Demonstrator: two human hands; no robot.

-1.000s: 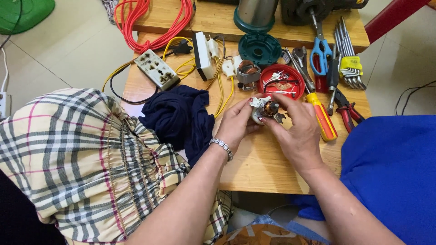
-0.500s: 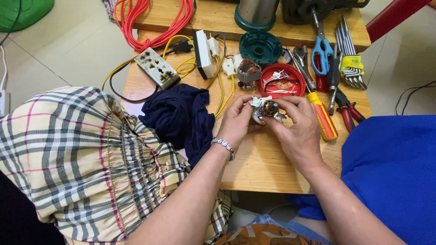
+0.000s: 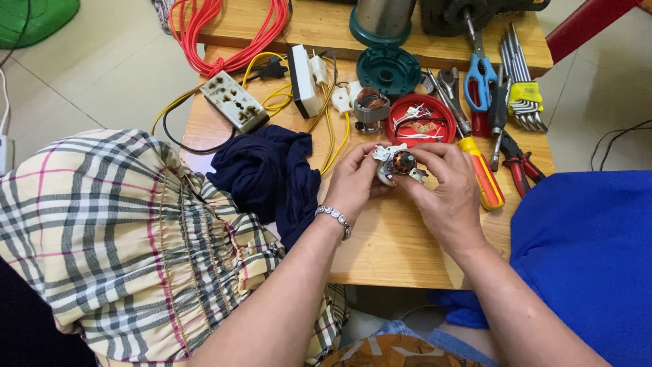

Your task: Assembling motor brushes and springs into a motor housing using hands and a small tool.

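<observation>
Both hands hold a small electric motor part [image 3: 397, 163] above the wooden worktop [image 3: 401, 238]. The left hand [image 3: 353, 182] has its grip closed on the part's left side; the right hand [image 3: 448, 194] pinches it from the right and top. Just beyond lies a red lid [image 3: 421, 122] with small pieces in it, beside an orange-handled screwdriver [image 3: 482, 178]. A dark blue cloth [image 3: 268, 177] lies left of the hands.

Pale tiled floor [image 3: 88, 75] all around, evenly lit. Low wooden table [image 3: 401, 238] at centre, second wooden board [image 3: 319, 27] butted behind it. Green plastic thing [image 3: 34, 17] far left on the tiles; red furniture leg [image 3: 584, 24] at upper right.
</observation>
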